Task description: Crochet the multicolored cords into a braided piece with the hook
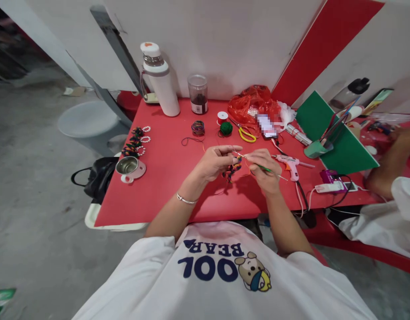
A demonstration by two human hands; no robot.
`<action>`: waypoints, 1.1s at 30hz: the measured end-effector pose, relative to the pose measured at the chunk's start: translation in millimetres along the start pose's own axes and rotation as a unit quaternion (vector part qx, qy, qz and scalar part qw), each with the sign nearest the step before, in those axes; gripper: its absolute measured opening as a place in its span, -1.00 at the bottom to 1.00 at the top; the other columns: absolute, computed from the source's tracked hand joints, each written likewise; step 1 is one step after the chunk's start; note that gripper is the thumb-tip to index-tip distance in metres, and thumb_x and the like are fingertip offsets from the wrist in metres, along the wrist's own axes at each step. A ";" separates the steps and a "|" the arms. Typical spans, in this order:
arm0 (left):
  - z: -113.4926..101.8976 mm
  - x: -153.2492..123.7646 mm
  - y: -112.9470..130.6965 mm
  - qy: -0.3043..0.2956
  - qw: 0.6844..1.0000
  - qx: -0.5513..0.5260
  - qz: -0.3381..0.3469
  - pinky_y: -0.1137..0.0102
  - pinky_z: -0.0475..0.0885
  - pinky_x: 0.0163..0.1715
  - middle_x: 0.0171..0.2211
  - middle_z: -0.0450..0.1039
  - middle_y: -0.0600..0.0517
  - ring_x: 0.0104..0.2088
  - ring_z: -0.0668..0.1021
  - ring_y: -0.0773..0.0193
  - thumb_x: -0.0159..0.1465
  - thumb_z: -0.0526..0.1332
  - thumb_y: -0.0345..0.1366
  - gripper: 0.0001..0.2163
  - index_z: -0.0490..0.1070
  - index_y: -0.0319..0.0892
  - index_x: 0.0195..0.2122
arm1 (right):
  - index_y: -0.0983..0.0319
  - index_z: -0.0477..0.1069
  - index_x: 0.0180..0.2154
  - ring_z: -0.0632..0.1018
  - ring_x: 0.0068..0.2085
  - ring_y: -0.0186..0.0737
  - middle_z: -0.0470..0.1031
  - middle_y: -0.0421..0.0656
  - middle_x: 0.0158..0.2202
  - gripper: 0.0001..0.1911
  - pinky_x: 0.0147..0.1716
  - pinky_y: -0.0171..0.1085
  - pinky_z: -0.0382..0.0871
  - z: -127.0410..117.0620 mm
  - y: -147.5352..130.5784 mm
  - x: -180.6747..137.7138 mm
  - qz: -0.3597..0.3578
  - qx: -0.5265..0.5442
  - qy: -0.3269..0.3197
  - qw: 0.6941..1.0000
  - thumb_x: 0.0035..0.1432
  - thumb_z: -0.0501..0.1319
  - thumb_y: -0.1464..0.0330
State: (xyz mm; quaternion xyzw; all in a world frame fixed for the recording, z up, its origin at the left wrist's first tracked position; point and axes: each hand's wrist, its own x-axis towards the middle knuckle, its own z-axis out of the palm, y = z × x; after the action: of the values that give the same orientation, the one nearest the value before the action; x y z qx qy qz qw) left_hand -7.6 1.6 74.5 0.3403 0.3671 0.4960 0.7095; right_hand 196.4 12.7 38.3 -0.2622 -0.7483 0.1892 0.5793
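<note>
Over the red table, my left hand (215, 163) pinches a small multicoloured crochet piece (232, 171) that hangs below its fingers, dark with orange and yellow stitches. My right hand (265, 172) is closed on a crochet hook (265, 169) with a green grip; its thin tip reaches the work near my left fingertips. A fine orange strand runs by the fingers. Beyond my hands lie a ball of variegated yarn (198, 128), a dark green yarn ball (226, 129) and a white-topped red spool (222, 117).
At the back stand a white thermos (162, 84) and a clear jar (198, 94). Left are a steel-lined cup (130, 169) and beaded yarn pieces (134, 141). Yellow-handled pliers (247, 134), a pink glue gun (291, 164) and a green board (338, 138) lie right, near another person's arm (388, 160).
</note>
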 end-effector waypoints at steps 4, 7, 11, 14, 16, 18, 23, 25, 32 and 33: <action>-4.4 -0.6 4.7 -0.004 1.000 0.000 -0.027 0.52 0.25 -0.58 -0.48 0.55 0.02 -0.54 0.52 0.39 -0.17 0.57 -0.43 -0.56 0.70 -0.28 -0.18 | -0.02 0.70 -0.12 0.69 -0.17 -0.07 0.77 -0.17 -0.17 -0.82 -0.04 0.05 0.57 -16.8 -3.3 5.6 0.013 -0.011 -0.038 0.999 0.28 0.41 0.11; -5.8 -1.3 9.1 -0.008 0.999 0.001 -0.034 0.52 0.32 -0.56 -0.48 0.56 0.03 -0.54 0.54 0.40 -0.20 0.55 -0.47 -0.60 0.71 -0.28 -0.25 | -0.05 0.70 -0.09 0.68 -0.15 -0.08 0.77 -0.19 -0.16 -0.82 -0.04 0.04 0.56 -23.5 -7.5 9.4 0.012 0.001 -0.057 0.998 0.28 0.42 0.14; -8.2 -0.9 13.1 -0.034 0.999 0.011 -0.041 0.49 0.38 -0.55 -0.52 0.57 0.00 -0.56 0.51 0.39 -0.23 0.52 -0.48 -0.68 0.72 -0.25 -0.36 | -0.02 0.71 -0.16 0.68 -0.17 -0.06 0.76 -0.18 -0.22 -0.83 -0.03 0.06 0.56 -30.9 -13.2 14.7 0.048 0.014 -0.070 0.996 0.29 0.40 0.10; -10.3 0.3 13.2 -0.060 0.997 0.031 -0.039 0.46 0.39 -0.55 -0.52 0.58 -0.03 -0.57 0.49 0.38 -0.21 0.50 -0.47 -0.72 0.71 -0.26 -0.39 | 0.02 0.71 -0.23 0.66 -0.21 -0.05 0.73 -0.16 -0.31 -0.77 -0.08 0.05 0.58 -31.6 -11.0 14.3 0.095 0.053 -0.053 0.993 0.30 0.37 0.05; -9.8 1.1 11.1 -0.069 0.996 0.039 -0.036 0.45 0.40 -0.53 -0.50 0.58 -0.04 -0.55 0.52 0.36 -0.20 0.50 -0.46 -0.72 0.71 -0.27 -0.39 | 0.04 0.70 -0.27 0.65 -0.24 -0.06 0.70 -0.15 -0.36 -0.73 -0.13 0.02 0.60 -25.0 -6.2 9.8 0.123 0.110 -0.025 0.986 0.29 0.37 0.02; -6.4 1.6 6.4 -0.061 0.997 0.046 -0.009 0.46 0.40 -0.51 -0.52 0.55 0.00 -0.54 0.53 0.35 -0.18 0.52 -0.45 -0.69 0.71 -0.27 -0.33 | 0.06 0.68 -0.28 0.65 -0.27 -0.10 0.68 -0.16 -0.37 -0.71 -0.18 -0.04 0.61 -11.7 -1.3 2.1 0.158 0.171 0.013 0.972 0.27 0.38 0.00; 12.2 3.1 -15.4 0.037 0.990 0.095 0.099 0.49 0.36 -0.52 -0.48 0.57 0.07 -0.54 0.50 0.41 -0.03 0.53 -0.38 -0.46 0.66 -0.28 0.04 | 0.07 0.67 -0.15 0.69 -0.18 -0.16 0.73 -0.14 -0.20 -0.72 -0.14 -0.11 0.62 25.0 -2.5 -18.8 0.183 0.076 0.124 0.972 0.35 0.32 0.04; 19.1 4.2 -24.0 0.081 0.985 0.098 0.119 0.49 0.36 -0.53 -0.50 0.54 0.11 -0.58 0.45 0.44 0.00 0.53 -0.35 -0.42 0.62 -0.27 0.11 | 0.05 0.68 -0.11 0.69 -0.09 -0.12 0.73 -0.12 -0.15 -0.80 -0.01 -0.06 0.60 31.0 -7.8 -23.0 0.121 -0.043 0.132 0.983 0.37 0.33 0.15; 17.7 6.7 -25.2 0.056 0.996 0.004 0.069 0.52 0.17 -0.62 -0.54 0.48 0.14 -0.61 0.36 0.50 -0.17 0.66 -0.24 -0.41 0.68 -0.26 -0.06 | 0.02 0.64 -0.08 0.71 0.00 -0.05 0.74 -0.10 -0.04 -0.76 0.04 0.06 0.62 32.9 -4.2 -22.5 0.059 -0.044 0.137 0.988 0.39 0.28 0.08; 15.1 6.2 -22.2 0.044 0.997 0.003 0.060 0.52 0.11 -0.64 -0.55 0.47 0.14 -0.63 0.30 0.53 -0.19 0.67 -0.25 -0.42 0.69 -0.26 -0.09 | 0.05 0.63 -0.09 0.72 -0.03 -0.06 0.74 -0.09 -0.07 -0.71 0.01 0.03 0.65 31.4 -0.1 -20.4 0.095 0.017 0.140 0.985 0.38 0.28 0.03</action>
State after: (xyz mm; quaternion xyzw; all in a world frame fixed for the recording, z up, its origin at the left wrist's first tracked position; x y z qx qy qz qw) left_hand 16.9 -0.4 62.1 0.3413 0.3784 0.5516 0.6604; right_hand 170.0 0.7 14.6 -0.3463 -0.6281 0.2180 0.6619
